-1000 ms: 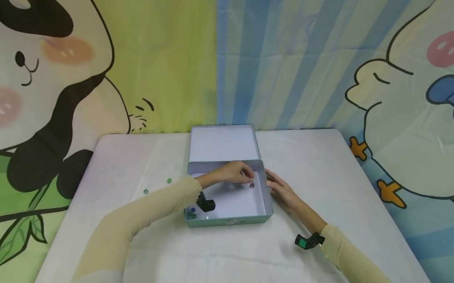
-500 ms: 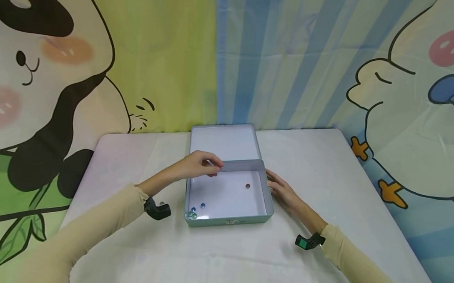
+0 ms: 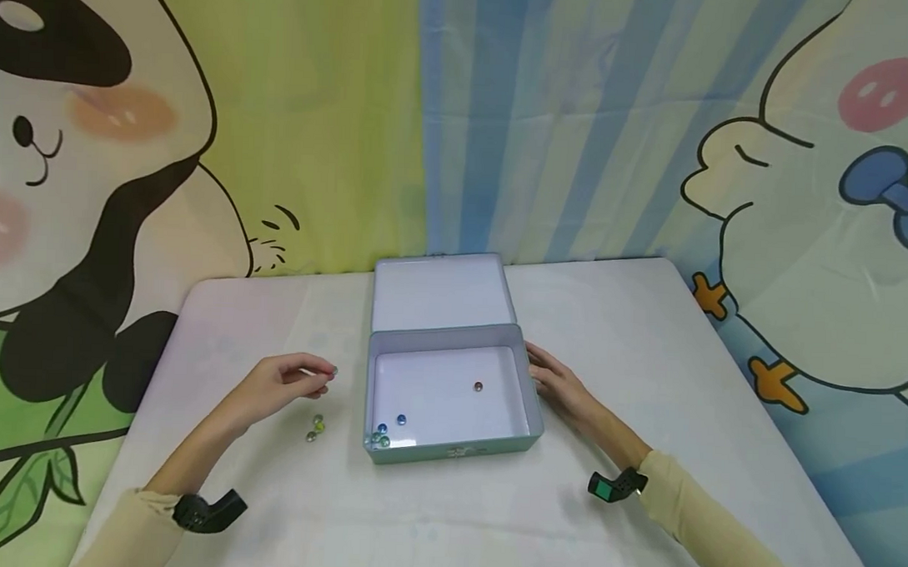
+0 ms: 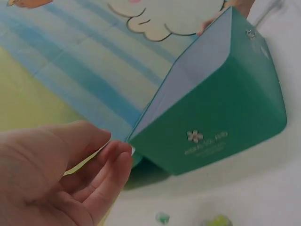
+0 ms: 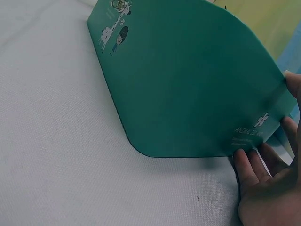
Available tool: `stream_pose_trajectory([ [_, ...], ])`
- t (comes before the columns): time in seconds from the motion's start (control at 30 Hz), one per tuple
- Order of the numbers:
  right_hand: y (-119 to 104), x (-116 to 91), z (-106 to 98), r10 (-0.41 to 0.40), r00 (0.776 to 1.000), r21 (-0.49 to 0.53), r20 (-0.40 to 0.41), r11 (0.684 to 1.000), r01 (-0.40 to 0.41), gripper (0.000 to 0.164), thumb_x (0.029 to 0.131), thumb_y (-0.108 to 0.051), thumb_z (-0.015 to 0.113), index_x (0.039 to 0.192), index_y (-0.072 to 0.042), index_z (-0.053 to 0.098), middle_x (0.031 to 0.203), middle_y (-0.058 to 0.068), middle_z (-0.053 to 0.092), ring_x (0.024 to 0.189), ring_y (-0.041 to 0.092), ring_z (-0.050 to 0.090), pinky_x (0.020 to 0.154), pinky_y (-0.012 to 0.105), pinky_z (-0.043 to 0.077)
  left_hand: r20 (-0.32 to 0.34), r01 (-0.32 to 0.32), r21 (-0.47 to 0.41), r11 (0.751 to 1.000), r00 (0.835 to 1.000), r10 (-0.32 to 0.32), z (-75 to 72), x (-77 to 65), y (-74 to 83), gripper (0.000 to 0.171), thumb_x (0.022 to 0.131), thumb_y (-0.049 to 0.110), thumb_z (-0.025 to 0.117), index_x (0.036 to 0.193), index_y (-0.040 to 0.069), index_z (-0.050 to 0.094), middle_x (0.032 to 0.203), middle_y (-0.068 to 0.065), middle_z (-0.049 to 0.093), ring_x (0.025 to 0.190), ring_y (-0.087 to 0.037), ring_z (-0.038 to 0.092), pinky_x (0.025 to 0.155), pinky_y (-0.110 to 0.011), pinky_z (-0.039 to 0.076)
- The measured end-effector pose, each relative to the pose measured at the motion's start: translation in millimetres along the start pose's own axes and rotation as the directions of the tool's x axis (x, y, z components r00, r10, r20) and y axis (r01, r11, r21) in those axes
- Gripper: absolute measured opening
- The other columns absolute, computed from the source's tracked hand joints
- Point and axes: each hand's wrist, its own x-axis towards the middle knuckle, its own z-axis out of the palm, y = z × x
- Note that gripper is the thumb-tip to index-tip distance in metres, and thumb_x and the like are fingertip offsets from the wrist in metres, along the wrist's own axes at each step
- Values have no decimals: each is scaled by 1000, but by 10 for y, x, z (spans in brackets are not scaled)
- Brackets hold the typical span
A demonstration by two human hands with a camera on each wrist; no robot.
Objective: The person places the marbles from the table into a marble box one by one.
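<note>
My left hand is over the table left of a hinged tin box, its fingers loosely bent. A small marble shows at its fingertips; a firm pinch is not visible. Close by on the cloth lie a few marbles, with a yellow-green marble in the left wrist view. My right hand rests its fingers against the box's right wall. In the right wrist view, its fingers touch the green outer side. Inside the box are a brown marble, a blue marble and several more in the front left corner.
The box's lid lies folded back behind it. White cloth covers the table. Printed curtains hang along the table's back and sides.
My left hand has left the box and moved left to the marbles on the table. The brown marble has rolled leftward inside the box. My right hand stays at the box's right wall.
</note>
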Motion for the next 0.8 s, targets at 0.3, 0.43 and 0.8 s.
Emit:
stream_pose_trajectory([
  [0.3, 13, 21, -7, 8, 1000, 23, 24, 1000, -9, 67, 100, -31, 48, 156, -14, 16, 162, 18, 13, 149, 39, 17, 121, 56, 14, -121, 73, 175, 982, 991, -52, -19, -395, -338, 33, 92, 26, 66, 117, 5, 66, 110, -13, 71, 87, -12, 68, 73, -18, 53],
  [0.43, -12, 26, -16, 8, 1000, 6, 27, 1000, -8, 68, 99, -32, 49, 156, -15, 15, 162, 18, 12, 149, 39, 16, 120, 56, 15, -160, 133, 212, 968, 982, -100, 105, -463, -412, 31, 91, 28, 68, 116, 10, 67, 109, -8, 71, 88, -7, 64, 69, -21, 53],
  [0.8, -13, 17, -6, 6, 1000, -4, 25, 1000, -5, 68, 100, -33, 49, 156, -15, 16, 163, 17, 13, 150, 39, 15, 120, 57, 15, -234, 172, 210, 962, 965, -121, 291, -491, -503, 30, 83, 20, 76, 110, 9, 66, 97, -6, 71, 82, -8, 63, 64, -22, 52],
])
